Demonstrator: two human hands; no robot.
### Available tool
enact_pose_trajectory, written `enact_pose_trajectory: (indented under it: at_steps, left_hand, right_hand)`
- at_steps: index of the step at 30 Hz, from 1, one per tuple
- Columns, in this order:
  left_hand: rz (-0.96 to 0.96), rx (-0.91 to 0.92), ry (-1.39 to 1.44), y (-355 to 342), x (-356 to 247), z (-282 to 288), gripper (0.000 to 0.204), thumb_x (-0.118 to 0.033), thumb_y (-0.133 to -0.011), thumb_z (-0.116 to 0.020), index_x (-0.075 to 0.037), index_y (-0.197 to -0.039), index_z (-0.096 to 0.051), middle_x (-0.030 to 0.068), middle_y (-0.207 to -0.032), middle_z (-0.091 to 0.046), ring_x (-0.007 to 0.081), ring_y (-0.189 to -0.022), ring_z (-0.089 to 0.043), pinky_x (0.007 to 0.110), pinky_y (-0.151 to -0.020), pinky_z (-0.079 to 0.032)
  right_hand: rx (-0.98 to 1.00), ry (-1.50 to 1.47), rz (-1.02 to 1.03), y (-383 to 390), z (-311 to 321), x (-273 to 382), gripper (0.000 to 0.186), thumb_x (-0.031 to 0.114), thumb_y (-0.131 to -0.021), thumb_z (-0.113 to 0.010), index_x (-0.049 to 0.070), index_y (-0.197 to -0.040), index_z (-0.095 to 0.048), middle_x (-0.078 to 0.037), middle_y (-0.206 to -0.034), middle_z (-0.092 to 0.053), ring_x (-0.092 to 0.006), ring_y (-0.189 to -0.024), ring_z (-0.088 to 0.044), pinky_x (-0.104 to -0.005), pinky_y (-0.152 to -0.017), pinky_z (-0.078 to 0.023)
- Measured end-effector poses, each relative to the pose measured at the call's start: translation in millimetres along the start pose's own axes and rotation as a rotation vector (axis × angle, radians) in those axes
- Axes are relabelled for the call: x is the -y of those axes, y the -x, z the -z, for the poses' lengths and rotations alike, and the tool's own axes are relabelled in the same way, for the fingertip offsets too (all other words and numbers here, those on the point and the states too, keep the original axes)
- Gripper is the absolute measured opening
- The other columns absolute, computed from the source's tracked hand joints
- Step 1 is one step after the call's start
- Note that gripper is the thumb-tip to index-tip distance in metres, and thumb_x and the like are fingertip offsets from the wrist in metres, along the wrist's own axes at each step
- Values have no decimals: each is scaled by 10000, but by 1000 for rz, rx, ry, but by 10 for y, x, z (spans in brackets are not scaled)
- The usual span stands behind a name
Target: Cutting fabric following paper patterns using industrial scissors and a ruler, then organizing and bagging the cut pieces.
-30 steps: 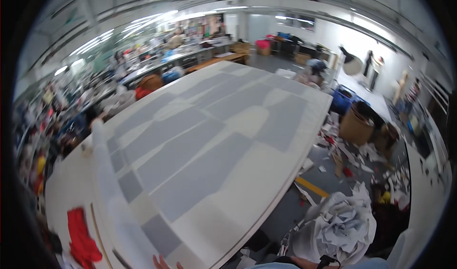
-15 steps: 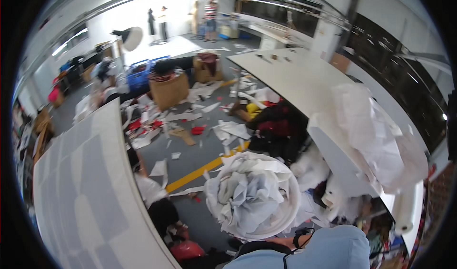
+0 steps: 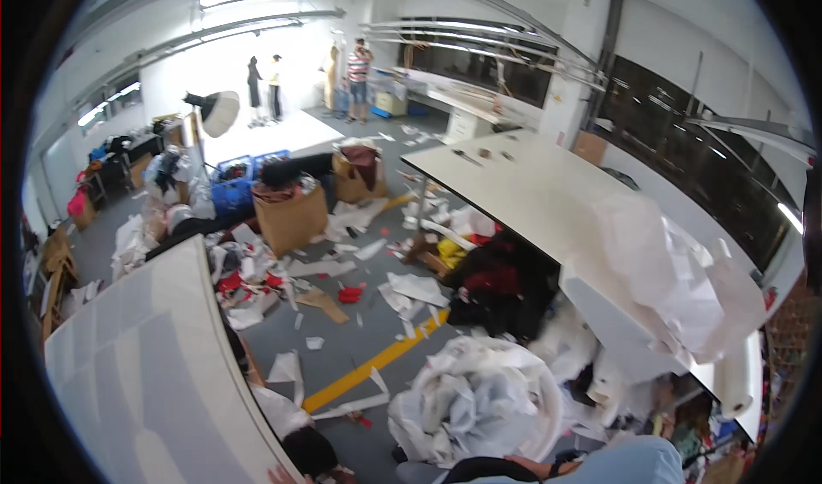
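A round white bin [image 3: 548, 411], heaped with crumpled white and pale grey sheets [image 3: 475, 398], stands close in front of me. At its near side my right hand [image 3: 531, 465] shows only in part, with a dark band at the wrist and a light blue sleeve [image 3: 629, 465] behind it. Its fingers are mostly hidden, so I cannot tell whether it grips the bin. At the bottom edge, my left hand [image 3: 282, 475] is cut off by the picture; its visible fingers lie apart at the near edge of the white-topped left table [image 3: 141, 356].
Right, a long white table [image 3: 514, 184] carries crumpled translucent sheeting [image 3: 659, 261] and a white roll [image 3: 732, 377]. Dark cloth [image 3: 505, 287] lies beneath it. Scraps and a yellow line [image 3: 377, 364] mark the floor. Farther off are brown bags [image 3: 291, 219], blue crates [image 3: 231, 195] and people [image 3: 358, 77].
The view has tilted upward, so the room sits lower in the picture. The bin and my right arm appear lower and farther right. My left hand's fingers have come into view.
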State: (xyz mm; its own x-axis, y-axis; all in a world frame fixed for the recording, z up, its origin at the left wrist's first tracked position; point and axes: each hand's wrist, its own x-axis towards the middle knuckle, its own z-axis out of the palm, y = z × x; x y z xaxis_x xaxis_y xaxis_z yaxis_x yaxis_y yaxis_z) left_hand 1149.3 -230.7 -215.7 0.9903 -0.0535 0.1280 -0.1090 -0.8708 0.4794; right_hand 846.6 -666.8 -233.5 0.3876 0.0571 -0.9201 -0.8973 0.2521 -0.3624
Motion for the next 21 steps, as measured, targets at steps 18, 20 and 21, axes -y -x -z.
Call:
enact_pose_trajectory:
  at_steps: [18, 20, 21]
  left_hand:
    - [95, -91, -8, -2287, -88, -821, 763, -245, -883, -710, 19, -1527, -399, 330, -1496, -443, 510, -1407, -392, 562, -1182, -321]
    - [129, -103, 23, -2471, -166, -830, 749, -245, -886, -706, 19, -1521, -408, 327, -1490, -452, 508, -1400, -400, 560, -1179, -326]
    - [135, -109, 41, -2610, -207, -834, 743, -244, -888, -704, 18, -1518, -412, 326, -1487, -456, 507, -1397, -405, 559, -1177, -328]
  right_hand:
    - [-40, 520, 307, -2323, 492, 5115, 549, 547, -1018, -570, 68, -1262, -680, -57, -1134, -735, -158, -969, -691, -311, -863, -556]
    - [-35, 568, 326, -2533, 417, 5488, 547, 546, -1017, -573, 68, -1258, -682, -57, -1129, -736, -158, -963, -692, -311, -859, -557]
    - [-34, 584, 325, -2629, 393, 5628, 545, 545, -1016, -574, 68, -1256, -683, -56, -1127, -737, -157, -961, -692, -311, -857, -558]
